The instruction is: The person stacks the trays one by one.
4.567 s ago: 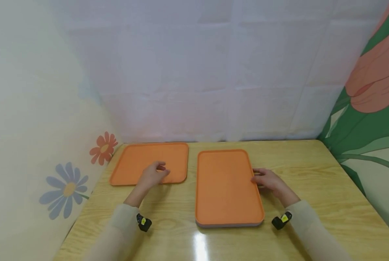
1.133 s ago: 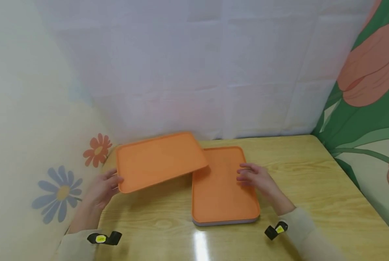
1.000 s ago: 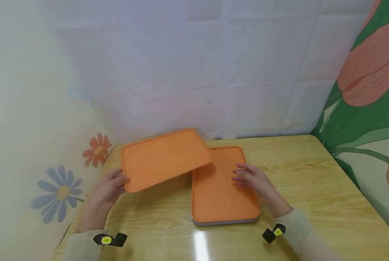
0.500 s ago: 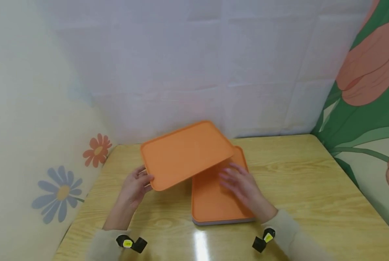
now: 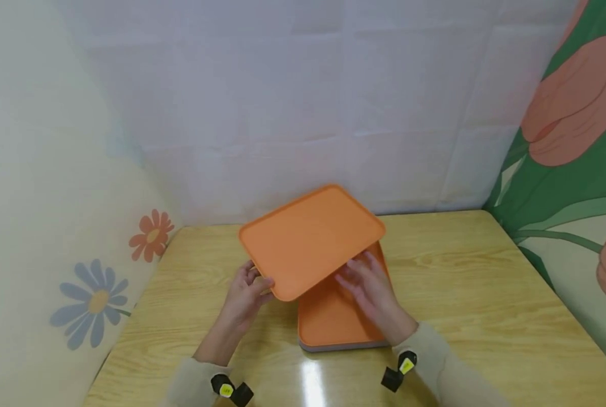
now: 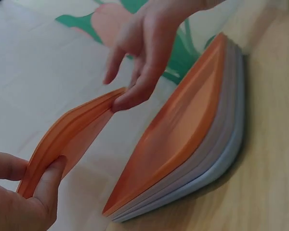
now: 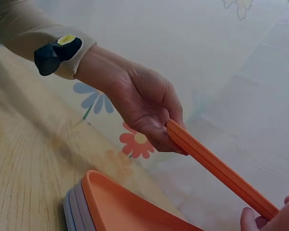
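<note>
My left hand [image 5: 247, 294] grips an orange tray [image 5: 313, 237] by its near left corner, thumb on top and fingers beneath. The tray is raised and tilted, overlapping a stack of trays [image 5: 328, 322] in the head view. In the left wrist view that stack shows an orange tray [image 6: 183, 130] on top, with lilac and pale blue trays [image 6: 216, 168] under it. My right hand [image 5: 371, 291] is over the stack, its loosely bent fingers right at the lifted tray's near right edge. The right wrist view shows the lifted tray [image 7: 221, 168] edge-on between both hands.
The stack stands on a light wood-grain table [image 5: 461, 282]. A white cloth [image 5: 282, 102] hangs behind the table's far edge. Flower-painted panels [image 5: 578, 186] flank it on the right and left. Each sleeve carries a small black wrist camera [image 5: 232, 390].
The orange tray that lay at the left has been lifted by my left hand and carried right over the stack. My right hand has moved left from the stack's side to the lifted tray's edge.
</note>
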{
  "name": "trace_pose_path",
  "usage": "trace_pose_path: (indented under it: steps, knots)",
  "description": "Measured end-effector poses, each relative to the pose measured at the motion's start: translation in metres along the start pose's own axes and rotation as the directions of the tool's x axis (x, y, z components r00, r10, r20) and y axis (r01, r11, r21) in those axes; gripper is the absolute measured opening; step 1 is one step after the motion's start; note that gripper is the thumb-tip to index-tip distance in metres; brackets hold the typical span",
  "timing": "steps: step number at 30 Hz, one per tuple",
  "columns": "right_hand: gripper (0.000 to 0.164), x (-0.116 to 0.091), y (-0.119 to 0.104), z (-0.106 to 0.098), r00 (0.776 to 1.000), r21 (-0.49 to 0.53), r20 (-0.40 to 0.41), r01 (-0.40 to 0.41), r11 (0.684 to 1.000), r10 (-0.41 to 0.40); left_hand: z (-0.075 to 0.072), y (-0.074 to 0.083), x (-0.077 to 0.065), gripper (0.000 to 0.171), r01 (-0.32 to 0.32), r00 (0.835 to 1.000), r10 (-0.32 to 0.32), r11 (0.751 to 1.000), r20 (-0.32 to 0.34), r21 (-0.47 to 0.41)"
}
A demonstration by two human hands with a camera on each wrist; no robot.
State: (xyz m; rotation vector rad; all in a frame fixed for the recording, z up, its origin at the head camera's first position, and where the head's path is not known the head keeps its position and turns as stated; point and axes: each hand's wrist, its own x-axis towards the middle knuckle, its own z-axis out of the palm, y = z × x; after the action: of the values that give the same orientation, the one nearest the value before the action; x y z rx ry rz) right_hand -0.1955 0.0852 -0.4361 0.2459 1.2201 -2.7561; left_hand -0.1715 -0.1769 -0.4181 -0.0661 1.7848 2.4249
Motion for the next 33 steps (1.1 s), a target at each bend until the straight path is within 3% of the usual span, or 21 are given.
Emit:
trace_pose_path:
  steps: [6,12,16,21,27,30,33]
  knots:
    - [0.079,0.011,0.000,-0.005,0.997,-0.075,-0.076,-0.001,0.997,-0.004,0.023,-0.018,-0.002,0.078,0.013,1.000,-0.013,1.000,-0.018,0.009]
    - [0.074,0.022,-0.010,-0.018,0.997,-0.148,-0.080,-0.007,0.989,-0.005,0.033,-0.026,0.000,0.073,0.028,0.999,-0.028,0.999,-0.018,0.015]
    - [0.069,0.027,-0.021,-0.029,1.000,-0.180,-0.007,-0.023,0.983,0.022,0.024,-0.019,0.006,0.058,0.055,0.998,-0.056,0.998,-0.032,-0.041]
    - [0.073,0.028,-0.037,-0.044,0.989,-0.209,0.111,-0.072,0.975,0.097,-0.004,-0.006,0.022,0.027,0.050,0.999,-0.050,0.997,0.010,-0.062]
    - [0.073,0.031,-0.056,-0.061,0.956,-0.281,0.252,-0.077,0.957,0.151,-0.025,0.007,0.048,0.032,0.142,0.980,-0.155,0.984,0.123,0.106]
    - [0.071,0.033,-0.064,-0.068,0.936,-0.314,0.311,-0.061,0.947,0.164,-0.023,0.010,0.059,0.046,0.172,0.970,-0.202,0.964,0.138,0.202]
    - [0.069,0.036,-0.071,-0.074,0.919,-0.336,0.348,-0.059,0.940,0.183,-0.017,0.009,0.068,0.056,0.162,0.961,-0.217,0.943,0.169,0.291]
